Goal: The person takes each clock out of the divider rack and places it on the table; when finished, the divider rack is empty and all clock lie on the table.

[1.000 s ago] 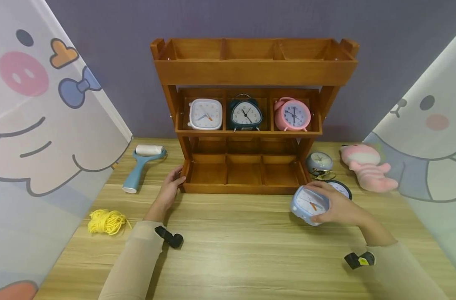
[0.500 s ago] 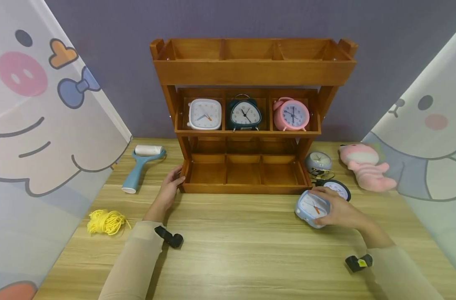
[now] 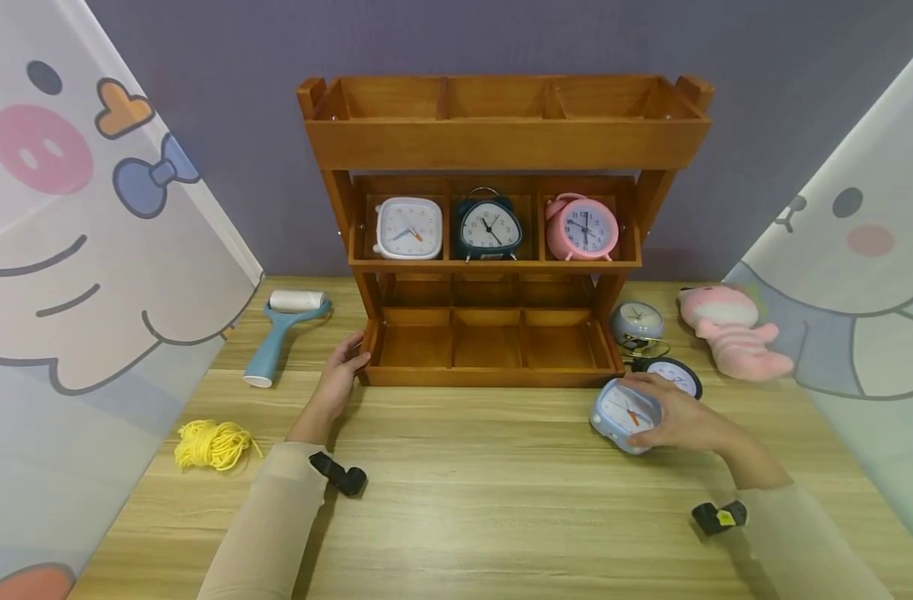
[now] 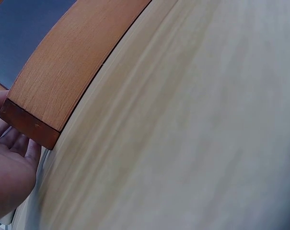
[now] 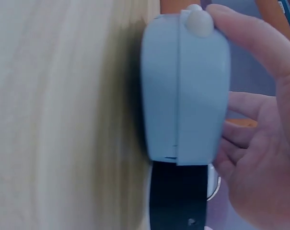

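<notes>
In the head view, a light blue alarm clock (image 3: 627,417) is in my right hand (image 3: 677,417), just in front of the rack's right end. In the right wrist view the same clock (image 5: 185,91) appears side-on, low over the table or touching it; I cannot tell which. The thumb and fingers hold its edges. My left hand (image 3: 339,375) grips the left end of the wooden three-tier rack (image 3: 486,379). The left wrist view has the thumb and fingers on either side of the rack's corner (image 4: 29,125).
White, dark green and pink alarm clocks (image 3: 585,227) occupy the middle tier. A lavender clock (image 3: 638,321) and a black-rimmed clock (image 3: 674,375) lie right of the rack, near a pink plush toy (image 3: 734,333). Leftward are a blue lint roller (image 3: 276,337) and yellow cord (image 3: 214,444).
My right hand and the light blue clock have shifted slightly right and down since a second ago, then stayed nearly still. My left hand remains on the rack.
</notes>
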The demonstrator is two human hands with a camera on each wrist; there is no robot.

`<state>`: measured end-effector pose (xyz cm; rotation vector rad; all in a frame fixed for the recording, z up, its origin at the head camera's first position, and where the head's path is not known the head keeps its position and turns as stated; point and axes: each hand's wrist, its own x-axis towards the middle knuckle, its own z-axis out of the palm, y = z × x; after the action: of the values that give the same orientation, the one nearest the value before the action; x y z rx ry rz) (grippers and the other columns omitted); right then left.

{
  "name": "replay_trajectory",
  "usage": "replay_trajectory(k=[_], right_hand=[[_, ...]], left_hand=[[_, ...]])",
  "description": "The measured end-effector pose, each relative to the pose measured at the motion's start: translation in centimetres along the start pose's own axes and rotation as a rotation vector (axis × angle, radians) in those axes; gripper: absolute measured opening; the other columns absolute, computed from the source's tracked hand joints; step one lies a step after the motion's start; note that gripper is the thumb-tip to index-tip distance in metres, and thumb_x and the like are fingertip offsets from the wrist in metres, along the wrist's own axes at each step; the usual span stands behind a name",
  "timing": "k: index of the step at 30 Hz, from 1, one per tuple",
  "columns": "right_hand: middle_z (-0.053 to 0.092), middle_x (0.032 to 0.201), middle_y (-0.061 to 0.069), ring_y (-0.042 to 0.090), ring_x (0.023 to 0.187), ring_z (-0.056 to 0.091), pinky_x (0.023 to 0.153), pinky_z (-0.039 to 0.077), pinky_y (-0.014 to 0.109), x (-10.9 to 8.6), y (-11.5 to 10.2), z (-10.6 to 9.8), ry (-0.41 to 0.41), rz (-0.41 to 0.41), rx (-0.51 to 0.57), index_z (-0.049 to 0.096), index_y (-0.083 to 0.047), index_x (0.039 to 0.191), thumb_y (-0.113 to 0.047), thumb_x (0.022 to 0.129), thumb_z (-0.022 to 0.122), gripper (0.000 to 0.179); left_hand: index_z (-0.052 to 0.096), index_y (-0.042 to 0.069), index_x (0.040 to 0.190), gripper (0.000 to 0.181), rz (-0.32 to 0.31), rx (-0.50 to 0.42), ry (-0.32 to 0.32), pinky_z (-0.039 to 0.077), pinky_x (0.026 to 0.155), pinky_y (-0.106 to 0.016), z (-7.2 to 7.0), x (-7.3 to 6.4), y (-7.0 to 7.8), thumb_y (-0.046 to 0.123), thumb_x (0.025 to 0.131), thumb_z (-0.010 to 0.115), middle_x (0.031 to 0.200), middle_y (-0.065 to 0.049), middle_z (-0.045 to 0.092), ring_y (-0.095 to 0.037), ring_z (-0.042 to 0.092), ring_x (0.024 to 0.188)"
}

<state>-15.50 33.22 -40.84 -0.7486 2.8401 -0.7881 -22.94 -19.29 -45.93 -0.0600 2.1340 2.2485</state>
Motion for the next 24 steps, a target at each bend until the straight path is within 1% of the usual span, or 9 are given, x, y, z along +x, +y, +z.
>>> replay_trajectory(k=[6,11,13,17,18,19,22,24], right_hand=[[0.041,0.137,0.034,0.054,0.121,0.04,0.091,0.038,0.066,0.2,-0.4,-0.5,-0.051,-0.01,-0.005,0.048,0.008,0.136,-0.036,0.07,0.086,0.089],[0.041,0.136,0.035,0.054,0.12,0.041,0.092,0.037,0.065,0.3,-0.5,-0.7,-0.068,-0.012,-0.012,0.048,0.01,0.135,-0.037,0.069,0.087,0.09],[0.041,0.135,0.036,0.054,0.119,0.041,0.092,0.038,0.065,0.3,-0.5,-0.8,-0.072,-0.013,-0.015,0.048,0.011,0.135,-0.037,0.069,0.087,0.09],[0.042,0.134,0.036,0.054,0.118,0.043,0.091,0.039,0.065,0.3,-0.7,-1.1,-0.079,-0.02,-0.02,0.049,0.01,0.134,-0.037,0.07,0.086,0.088],[0.042,0.134,0.036,0.054,0.118,0.043,0.091,0.039,0.065,0.4,-0.7,-1.2,-0.08,-0.021,-0.019,0.049,0.01,0.134,-0.036,0.07,0.086,0.087],[0.043,0.134,0.034,0.052,0.118,0.043,0.091,0.039,0.064,0.4,-0.7,-1.2,-0.078,-0.02,-0.015,0.049,0.01,0.134,-0.036,0.07,0.086,0.087],[0.047,0.133,0.032,0.05,0.118,0.044,0.092,0.039,0.063,0.5,-0.8,-1.7,-0.062,-0.042,-0.006,0.05,0.009,0.134,-0.034,0.072,0.085,0.083],[0.048,0.132,0.03,0.049,0.119,0.044,0.092,0.039,0.063,0.8,-1.1,-2.2,-0.045,-0.065,-0.003,0.051,0.008,0.133,-0.032,0.074,0.085,0.079]], left_hand=[[0.025,-0.006,0.151,0.054,0.007,0.005,0.002,0.029,0.11,-0.04,0.0,-0.1,0.0,-0.004,0.1,0.044,0.153,-0.021,0.027,-0.03,0.028,0.137],[0.024,-0.005,0.151,0.054,-0.005,0.007,0.003,0.032,0.108,-0.035,0.0,0.0,-0.1,-0.003,0.101,0.043,0.154,-0.02,0.026,-0.029,0.027,0.138],[0.024,-0.005,0.151,0.054,0.0,-0.003,0.003,0.032,0.108,-0.036,0.0,0.0,-0.1,-0.004,0.101,0.043,0.154,-0.021,0.025,-0.03,0.027,0.138],[0.026,-0.007,0.15,0.055,0.055,-0.003,-0.01,0.031,0.109,-0.04,-0.1,-0.1,-0.4,0.0,0.1,0.046,0.153,-0.023,0.025,-0.033,0.027,0.137],[0.03,-0.005,0.149,0.054,0.089,-0.02,-0.013,0.033,0.108,-0.038,-0.2,-0.1,-0.6,0.002,0.099,0.05,0.152,-0.022,0.029,-0.031,0.03,0.136],[0.03,-0.005,0.149,0.055,0.104,-0.016,-0.019,0.033,0.108,-0.038,-0.2,-0.2,-0.7,0.004,0.099,0.051,0.152,-0.023,0.029,-0.031,0.031,0.135],[0.029,-0.006,0.149,0.055,0.097,-0.016,-0.026,0.032,0.108,-0.038,-0.2,-0.2,-0.6,0.003,0.1,0.05,0.152,-0.023,0.029,-0.03,0.03,0.135],[0.029,-0.006,0.149,0.056,0.103,-0.012,-0.03,0.032,0.109,-0.039,-0.2,-0.2,-0.6,0.005,0.099,0.051,0.152,-0.023,0.028,-0.032,0.03,0.136]])
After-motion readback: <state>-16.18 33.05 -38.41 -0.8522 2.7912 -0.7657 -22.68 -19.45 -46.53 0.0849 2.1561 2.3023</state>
